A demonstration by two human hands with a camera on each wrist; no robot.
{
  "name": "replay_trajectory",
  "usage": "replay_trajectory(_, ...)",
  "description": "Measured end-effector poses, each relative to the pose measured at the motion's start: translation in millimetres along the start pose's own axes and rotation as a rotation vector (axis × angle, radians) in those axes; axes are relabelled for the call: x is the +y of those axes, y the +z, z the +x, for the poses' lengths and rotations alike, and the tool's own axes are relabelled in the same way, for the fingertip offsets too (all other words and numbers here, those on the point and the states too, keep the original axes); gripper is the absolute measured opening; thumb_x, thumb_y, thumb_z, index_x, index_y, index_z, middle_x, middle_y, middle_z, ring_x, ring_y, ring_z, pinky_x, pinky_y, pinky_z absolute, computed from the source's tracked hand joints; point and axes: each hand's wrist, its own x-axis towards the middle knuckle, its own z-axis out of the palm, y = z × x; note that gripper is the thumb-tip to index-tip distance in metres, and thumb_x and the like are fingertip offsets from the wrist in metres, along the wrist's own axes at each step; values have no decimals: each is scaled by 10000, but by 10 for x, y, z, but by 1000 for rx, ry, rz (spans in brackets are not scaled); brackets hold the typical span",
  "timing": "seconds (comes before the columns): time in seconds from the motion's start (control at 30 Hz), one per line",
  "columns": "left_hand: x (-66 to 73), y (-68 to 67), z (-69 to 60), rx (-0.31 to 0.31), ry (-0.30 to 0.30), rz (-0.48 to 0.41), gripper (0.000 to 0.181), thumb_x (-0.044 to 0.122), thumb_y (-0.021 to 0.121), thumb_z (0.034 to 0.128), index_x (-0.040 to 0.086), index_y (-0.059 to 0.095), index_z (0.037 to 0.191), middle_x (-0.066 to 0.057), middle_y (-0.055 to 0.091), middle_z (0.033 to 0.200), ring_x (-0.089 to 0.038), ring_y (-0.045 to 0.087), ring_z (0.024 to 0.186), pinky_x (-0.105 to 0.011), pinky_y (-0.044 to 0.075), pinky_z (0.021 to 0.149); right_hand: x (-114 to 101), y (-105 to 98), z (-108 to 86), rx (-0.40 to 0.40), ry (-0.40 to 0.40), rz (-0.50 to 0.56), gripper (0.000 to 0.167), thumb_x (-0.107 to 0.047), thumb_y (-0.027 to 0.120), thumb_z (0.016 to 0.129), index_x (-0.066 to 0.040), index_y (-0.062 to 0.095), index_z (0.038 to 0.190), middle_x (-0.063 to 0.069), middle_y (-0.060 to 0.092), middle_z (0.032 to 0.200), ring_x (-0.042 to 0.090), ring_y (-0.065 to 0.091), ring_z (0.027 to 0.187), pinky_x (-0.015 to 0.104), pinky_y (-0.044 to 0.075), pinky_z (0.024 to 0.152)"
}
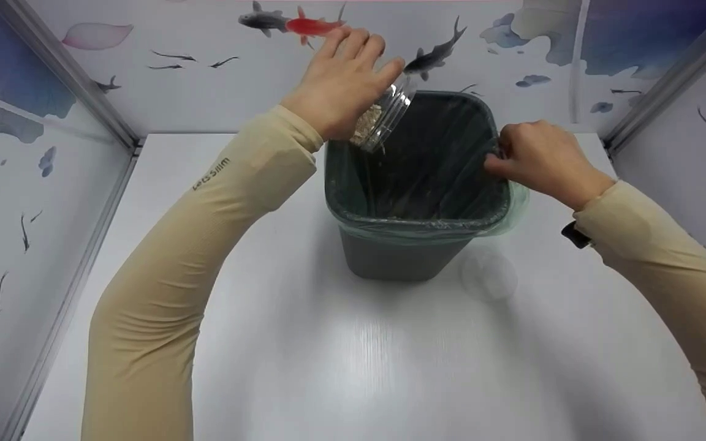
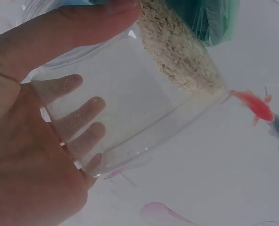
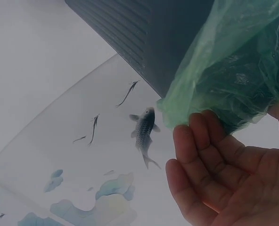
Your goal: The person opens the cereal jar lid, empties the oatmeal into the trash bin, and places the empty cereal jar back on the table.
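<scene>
The left hand [image 1: 344, 82] grips a clear jar [image 1: 393, 113], tilted with its mouth over the inside of a dark bin [image 1: 390, 254] lined with a green bag. Pale flakes or grains [image 2: 177, 52] lie along the jar's lower side in the left wrist view, where the thumb and fingers [image 2: 85, 113] wrap the jar. A few bits show at the jar's mouth in the head view. At the bin's right rim, the right hand [image 1: 549, 159] holds the rim and bag; its curled fingers [image 3: 203, 150] touch the green bag [image 3: 224, 70] in the right wrist view.
A clear round lid or disc [image 1: 489, 275] lies on the white table [image 1: 353, 367], just right of the bin's base. White panels with fish and leaf prints [image 1: 187, 79] stand behind and at both sides, joined by metal posts.
</scene>
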Motion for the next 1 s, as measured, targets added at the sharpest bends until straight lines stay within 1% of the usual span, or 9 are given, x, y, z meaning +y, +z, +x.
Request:
replay_trajectory(0.2,5,17,6,-8,-3,3,800,-25,683,782,91,281,1464,-212,286,1444,-374,218,1353,-477,108,1139,-4,-4,-1,-18,14,-3,227,-230,575,867,-22,578,776,77,532,653,256,484,583,379,347,487)
replay_trajectory(0.43,8,33,11,-10,-6,12,834,8,719,766,97,281,1470,-210,288,1446,-371,222,1349,-475,109,1139,-2,-7,-1,-14,11,0,228,-230,580,867,-20,588,779,80,547,660,259,495,586,384,354,489)
replay_trajectory(0.6,9,39,9,-4,-2,9,826,4,705,775,98,280,1477,-209,288,1447,-371,221,1349,-470,111,1137,-3,-6,-1,-13,6,-1,226,-224,576,868,-14,591,787,89,554,670,262,499,589,386,363,491)
replay_trajectory(0.8,0,37,-7,28,18,-8,830,15,737,744,93,307,1450,-209,309,1417,-373,237,1330,-469,135,1124,-2,-7,-2,-28,19,5,232,-223,560,870,-2,587,805,97,554,675,257,497,586,378,377,484)
replay_trajectory(1.0,10,4,-5,11,9,-8,865,36,754,723,111,302,1457,-201,310,1425,-364,237,1336,-458,130,1135,-2,-8,-4,-30,23,3,220,-217,558,865,-11,578,790,87,535,661,256,485,584,373,361,486)
